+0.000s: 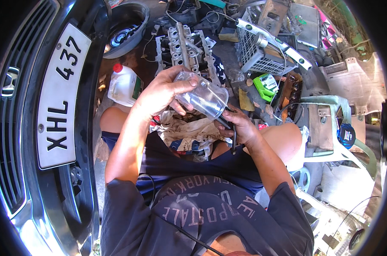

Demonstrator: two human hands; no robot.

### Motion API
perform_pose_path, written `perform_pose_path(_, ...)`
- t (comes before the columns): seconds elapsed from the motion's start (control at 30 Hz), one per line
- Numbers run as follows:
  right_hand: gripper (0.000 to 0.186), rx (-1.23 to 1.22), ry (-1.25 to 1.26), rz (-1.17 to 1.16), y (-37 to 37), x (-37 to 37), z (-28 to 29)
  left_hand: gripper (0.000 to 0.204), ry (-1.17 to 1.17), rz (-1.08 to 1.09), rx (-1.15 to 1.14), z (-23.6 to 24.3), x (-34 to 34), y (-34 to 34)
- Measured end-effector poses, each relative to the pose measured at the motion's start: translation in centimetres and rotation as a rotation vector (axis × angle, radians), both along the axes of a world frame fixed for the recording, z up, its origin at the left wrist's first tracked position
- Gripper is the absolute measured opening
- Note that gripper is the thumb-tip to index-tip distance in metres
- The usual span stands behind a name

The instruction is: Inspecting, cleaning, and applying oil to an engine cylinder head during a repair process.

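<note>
My left hand (161, 91) grips a clear, ribbed plastic cup (206, 99) near its base, fingers wrapped round it. The cup is tilted, its wide end toward my right hand (243, 124). The fingers of that hand are closed on a thin black stick-like piece (233, 143), whose exact kind I cannot make out; its upper part is close to the cup's rim. Stained cloth rags (182, 128) lie below the cup, between my knees. Beyond my hands rests a metal engine cylinder head (185, 49), partly hidden by my left hand.
At left stands a car's front bumper (84, 128). A white jug with a red cap (123, 87) and a dark basin (133, 40) are near it. To the right are a grey crate (255, 57), a bright green container (266, 86) and a pale plastic chair (336, 141).
</note>
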State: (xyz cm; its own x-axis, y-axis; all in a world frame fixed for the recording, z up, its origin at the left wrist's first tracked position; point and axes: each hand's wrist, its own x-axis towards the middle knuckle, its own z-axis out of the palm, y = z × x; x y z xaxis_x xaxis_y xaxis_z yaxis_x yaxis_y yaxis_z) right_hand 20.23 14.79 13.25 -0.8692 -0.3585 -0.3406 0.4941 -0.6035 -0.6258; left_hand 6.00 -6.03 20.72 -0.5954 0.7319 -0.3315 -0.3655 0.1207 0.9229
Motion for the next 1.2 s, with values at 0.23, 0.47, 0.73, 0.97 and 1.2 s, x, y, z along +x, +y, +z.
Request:
perform_pose_path(0.23, 0.044, 0.085, 0.044, -0.031, -0.3, 0.4, -0.6, 0.038, 0.215, 0.028, -0.009, -0.9, 0.6, 0.2)
perform_pose_path(0.47, 0.046, 0.060, 0.038, -0.003, -0.6, 0.4, -0.5, 0.042, 0.097, 0.006, -0.007, 0.2, 0.5, -0.5)
perform_pose_path(0.73, 0.048, 0.083, 0.073, 0.013, -0.2, 0.3, -0.4, 0.036, 0.180, 0.009, -0.065, 1.3, 0.4, -1.4)
perform_pose_path(0.97, 0.047, 0.050, 0.047, 0.009, -0.2, -0.1, -0.6, 0.037, 0.151, 0.031, -0.019, 1.0, -0.6, -2.2)
perform_pose_path(1.2, 0.052, 0.025, 0.038, -0.001, 0.0, -0.5, -0.6, 0.040, 0.102, 0.110, 0.044, 1.5, -1.3, -3.1)
